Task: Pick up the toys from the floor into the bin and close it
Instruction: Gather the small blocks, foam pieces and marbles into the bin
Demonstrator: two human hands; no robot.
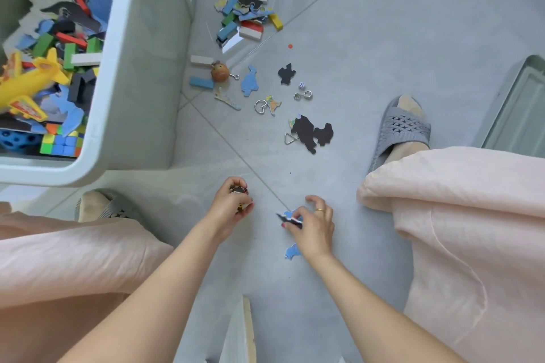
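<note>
Down low, we see the left hand [233, 206] with fingers curled round a small dark toy [240, 191], just above the floor [339, 38]. Our right hand [312, 224] pinches flat puzzle pieces [287, 216]; another blue piece [292, 252] lies under the wrist. The bin [138, 68] stands open at upper left, full of toys, yellow plane [32, 82] on top. Blocks [246, 20], black pieces [312, 132], a die [301, 85] and wire rings [303, 95] still scattered on the floor.
</note>
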